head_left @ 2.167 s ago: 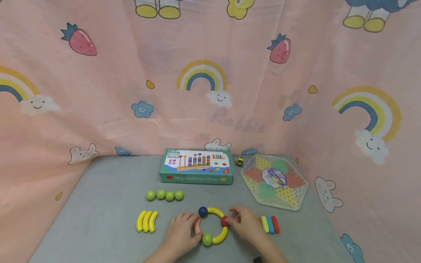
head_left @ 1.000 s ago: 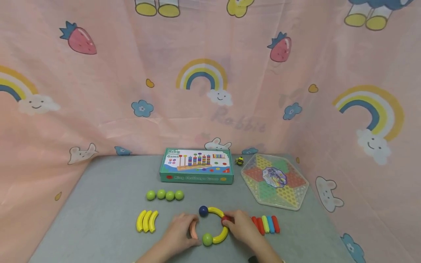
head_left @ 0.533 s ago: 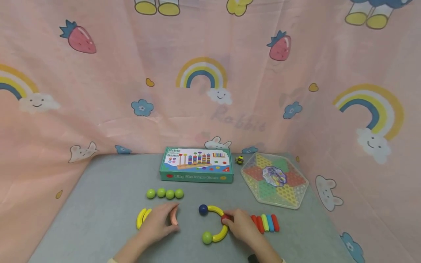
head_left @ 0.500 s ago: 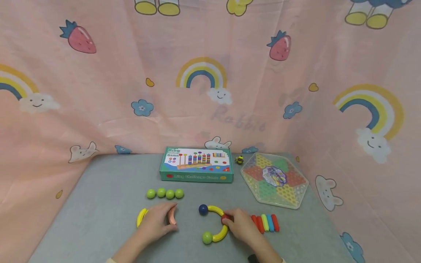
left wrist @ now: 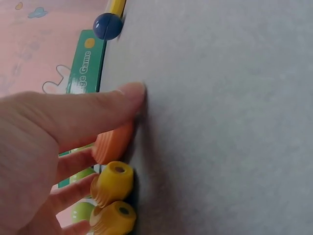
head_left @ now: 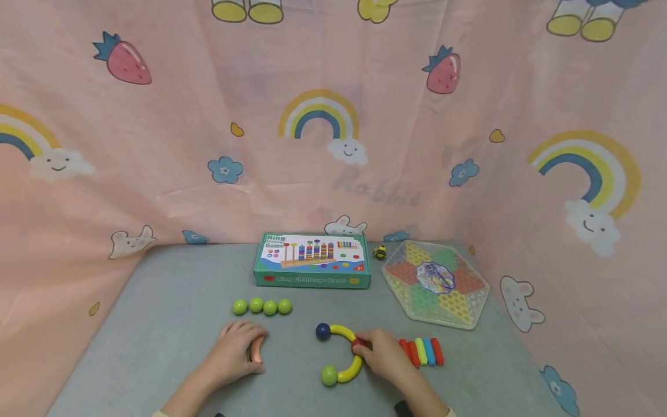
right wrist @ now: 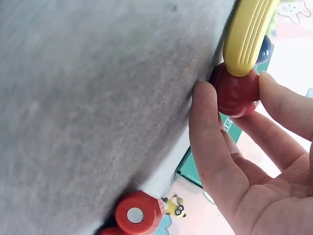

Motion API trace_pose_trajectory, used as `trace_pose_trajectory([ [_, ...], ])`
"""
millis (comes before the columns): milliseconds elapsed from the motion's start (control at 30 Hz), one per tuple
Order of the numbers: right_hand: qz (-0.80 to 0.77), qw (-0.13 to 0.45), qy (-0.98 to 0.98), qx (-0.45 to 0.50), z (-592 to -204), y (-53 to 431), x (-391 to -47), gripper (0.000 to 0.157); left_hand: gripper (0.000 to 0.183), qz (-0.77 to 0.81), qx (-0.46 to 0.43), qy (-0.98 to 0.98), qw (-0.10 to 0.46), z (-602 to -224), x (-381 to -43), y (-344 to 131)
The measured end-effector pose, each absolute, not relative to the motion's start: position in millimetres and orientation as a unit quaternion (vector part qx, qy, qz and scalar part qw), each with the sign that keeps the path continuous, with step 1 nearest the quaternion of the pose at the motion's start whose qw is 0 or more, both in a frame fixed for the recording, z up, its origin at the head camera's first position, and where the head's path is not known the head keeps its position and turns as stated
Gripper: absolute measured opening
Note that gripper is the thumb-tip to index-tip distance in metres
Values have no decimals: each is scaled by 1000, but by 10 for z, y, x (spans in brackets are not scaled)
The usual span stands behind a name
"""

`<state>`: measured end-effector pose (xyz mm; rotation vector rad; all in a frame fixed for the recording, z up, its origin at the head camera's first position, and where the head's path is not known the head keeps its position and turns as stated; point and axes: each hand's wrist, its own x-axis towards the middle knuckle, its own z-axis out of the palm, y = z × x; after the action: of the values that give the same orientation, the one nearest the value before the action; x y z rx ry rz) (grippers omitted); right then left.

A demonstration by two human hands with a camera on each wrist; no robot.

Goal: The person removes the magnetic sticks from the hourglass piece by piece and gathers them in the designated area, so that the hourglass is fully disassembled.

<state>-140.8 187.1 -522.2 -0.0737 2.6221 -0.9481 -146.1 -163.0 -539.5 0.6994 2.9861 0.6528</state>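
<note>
My left hand [head_left: 229,354] holds an orange curved stick [head_left: 256,350] between thumb and fingers, low over the table at the left. In the left wrist view two yellow curved sticks [left wrist: 113,183] lie right beside the orange one; in the head view the hand hides them. My right hand [head_left: 388,358] pinches a red ball [right wrist: 235,92] that joins two other yellow curved sticks [head_left: 351,369]. A dark blue ball [head_left: 323,331] and a large green ball [head_left: 329,375] sit at the ends of this arc, whose left side is open.
Several small green balls [head_left: 270,307] stand in a row behind my left hand. Several straight coloured sticks [head_left: 429,351] lie right of my right hand. Farther back are a green game box [head_left: 312,281], a small bee-like figure [head_left: 380,252] and a hexagonal game board [head_left: 424,301].
My left hand has pulled the orange stick away from the ring and carried it left to the yellow sticks. The right hand has moved in and taken hold of the red ball.
</note>
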Motion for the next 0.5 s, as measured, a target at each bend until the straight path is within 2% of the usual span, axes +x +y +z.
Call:
trace_pose_trajectory([
  [200,-338,180,924,-23,-5218,1891,-1401,38,66,216,221,950,40,-5289,-1438,-1634],
  [367,-335,178,925,-21,-5223,1890,-1406,39,73,230,211,947,71,-5231,-1444,-1619],
  [500,-335,178,925,-22,-5226,1884,-1406,39,74,262,206,940,69,-5234,-1483,-1574],
])
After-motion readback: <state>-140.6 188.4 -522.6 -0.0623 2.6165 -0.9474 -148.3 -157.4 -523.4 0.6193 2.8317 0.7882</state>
